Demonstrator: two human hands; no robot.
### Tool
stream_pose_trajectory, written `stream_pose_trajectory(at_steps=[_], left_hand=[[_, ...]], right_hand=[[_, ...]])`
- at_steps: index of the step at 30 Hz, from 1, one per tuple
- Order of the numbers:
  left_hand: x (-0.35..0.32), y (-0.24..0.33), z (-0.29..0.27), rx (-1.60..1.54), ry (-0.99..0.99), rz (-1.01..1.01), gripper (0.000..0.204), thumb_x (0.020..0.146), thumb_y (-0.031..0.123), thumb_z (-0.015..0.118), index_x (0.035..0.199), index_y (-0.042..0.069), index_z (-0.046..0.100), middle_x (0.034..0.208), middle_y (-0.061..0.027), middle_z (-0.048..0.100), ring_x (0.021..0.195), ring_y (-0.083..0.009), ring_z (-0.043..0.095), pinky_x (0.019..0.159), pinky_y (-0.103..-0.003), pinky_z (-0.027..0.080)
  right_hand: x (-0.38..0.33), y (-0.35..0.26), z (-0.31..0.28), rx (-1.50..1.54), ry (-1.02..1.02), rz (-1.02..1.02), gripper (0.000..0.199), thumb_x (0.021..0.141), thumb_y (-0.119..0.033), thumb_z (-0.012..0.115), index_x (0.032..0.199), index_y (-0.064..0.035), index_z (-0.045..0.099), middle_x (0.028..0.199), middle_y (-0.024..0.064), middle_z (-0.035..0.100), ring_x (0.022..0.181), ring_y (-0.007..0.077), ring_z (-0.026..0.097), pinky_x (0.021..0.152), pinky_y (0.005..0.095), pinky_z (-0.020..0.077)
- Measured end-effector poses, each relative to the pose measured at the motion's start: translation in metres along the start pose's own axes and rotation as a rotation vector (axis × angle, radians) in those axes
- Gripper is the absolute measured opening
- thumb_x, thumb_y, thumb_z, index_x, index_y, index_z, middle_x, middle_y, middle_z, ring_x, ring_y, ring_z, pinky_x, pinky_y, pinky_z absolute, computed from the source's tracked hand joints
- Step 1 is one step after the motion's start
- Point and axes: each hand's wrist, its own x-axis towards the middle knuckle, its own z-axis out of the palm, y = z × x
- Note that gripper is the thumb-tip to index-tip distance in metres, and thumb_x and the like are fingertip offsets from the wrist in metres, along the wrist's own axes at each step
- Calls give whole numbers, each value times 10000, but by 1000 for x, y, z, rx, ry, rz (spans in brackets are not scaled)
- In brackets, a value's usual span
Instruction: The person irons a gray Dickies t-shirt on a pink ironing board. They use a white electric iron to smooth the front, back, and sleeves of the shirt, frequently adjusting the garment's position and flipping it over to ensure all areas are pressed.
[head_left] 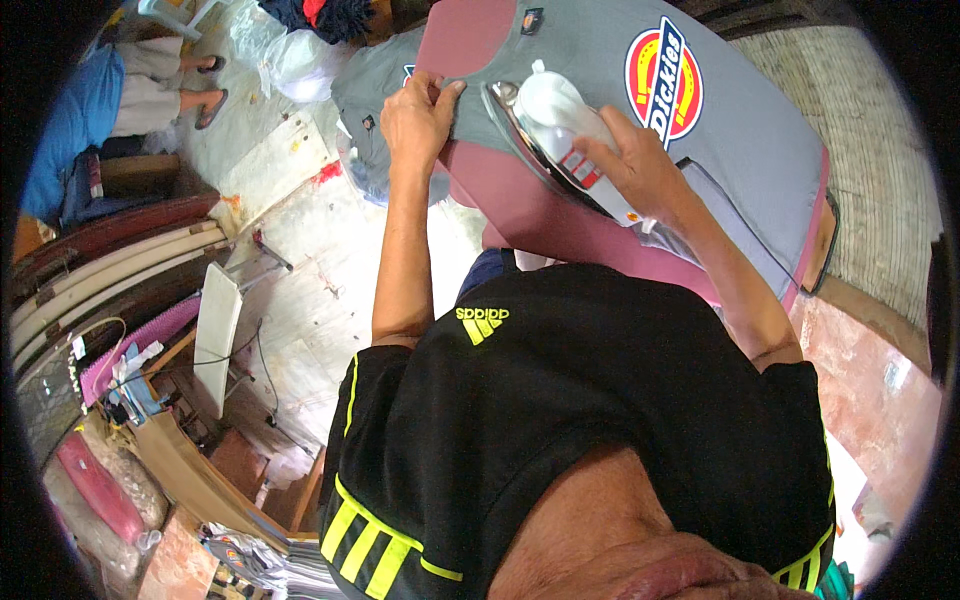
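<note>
My right hand (640,165) grips the handle of a white steam iron (555,105), whose metal soleplate edge faces left. The iron lies on a grey garment (740,120) with a large red, yellow and blue printed emblem. Beneath the cloth is an ironing board with a maroon cover (500,185), bare along its near edge and at the far left. To the left of the iron, my left hand (415,120) pinches the grey cloth near the board's left side, thumb against fingers. Part of the cloth hangs over that side.
A dark cord (745,220) runs along the garment's right side. At far left a person in a blue top (85,130) is beside plastic bags (300,65). A white folding table (215,340) stands left, near stacked boards. Ribbed matting (870,150) lies at right.
</note>
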Motion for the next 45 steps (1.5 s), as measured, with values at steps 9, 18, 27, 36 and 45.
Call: stream_pose_trajectory(at_steps=[9, 18, 27, 36, 45], left_hand=[[-28, 7, -13, -389, 279, -143, 175, 963, 160, 605, 1010, 0, 658, 804, -112, 688, 662, -197, 623, 620, -336, 494], [-61, 49, 3, -661, 335, 23, 470, 1076, 333, 373, 1192, -37, 638, 1148, -168, 662, 1097, -250, 605, 976, -357, 446], [-96, 102, 88, 140, 22, 325, 683, 976, 536, 443, 1409, 9, 480, 1516, -273, 368, 1416, -504, 277, 1136, -604, 189], [-94, 99, 96, 406, 27, 381, 796, 911, 654, 482, 1456, 74, 456, 1545, -276, 318, 1431, -503, 255, 1135, -599, 189], [-118, 128, 96, 364, -55, 483, 695, 911, 550, 548, 1423, 83, 491, 1526, -211, 377, 1437, -481, 245, 1119, -637, 185]], right_hand=[[39, -13, 24, -137, -40, -425, 329, 987, -362, 554, 1139, -73, 592, 934, 240, 625, 774, 418, 655, 685, 487, 512], [15, -1, -7, -209, -160, -280, 517, 993, -499, 526, 1086, 8, 575, 893, 260, 662, 773, 331, 671, 690, 414, 505], [-142, 82, -59, -125, 17, 68, 446, 991, -431, 556, 1043, 11, 563, 858, 262, 661, 784, 417, 663, 718, 459, 499], [-236, 121, -32, 138, 383, 337, 387, 1001, -381, 545, 966, 4, 517, 729, 214, 615, 671, 320, 657, 622, 434, 486], [-191, 120, -31, 446, 396, 282, 343, 1013, -346, 534, 948, -17, 465, 609, 79, 548, 478, 121, 550, 427, 309, 432]])
